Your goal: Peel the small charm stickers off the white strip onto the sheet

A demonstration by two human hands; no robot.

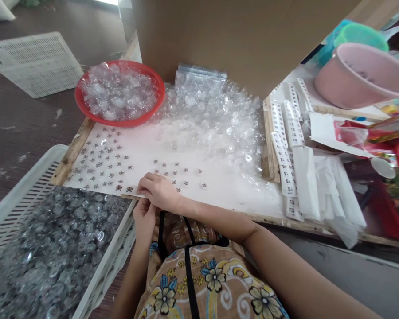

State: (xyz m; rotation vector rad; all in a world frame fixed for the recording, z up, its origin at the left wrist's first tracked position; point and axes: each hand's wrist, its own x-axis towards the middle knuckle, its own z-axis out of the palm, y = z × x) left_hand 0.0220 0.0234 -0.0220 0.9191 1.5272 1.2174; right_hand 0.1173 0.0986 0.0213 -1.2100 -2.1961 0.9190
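At the front edge of the white-topped table [216, 195], my right hand [159, 191] is closed, its fingers curled downward. Just below it, my left hand [144, 218] pinches at the same spot, partly covered by the right. Whatever lies between the fingers is hidden. Around my right hand, small dark printed pieces [110, 166] are spread over the white surface, more of them to the left. Farther back lies a heap of clear plastic pieces [232, 119]. A red basin [162, 99] full of similar clear plastic stands at the back left.
Below left, a white slotted crate [58, 155] holds many clear pieces. Another white basket [36, 62] is beyond it. A large cardboard box [226, 40] blocks the back. On the right are printed sticker strips [287, 166], a wooden rail [269, 146] and a pink tub [346, 84].
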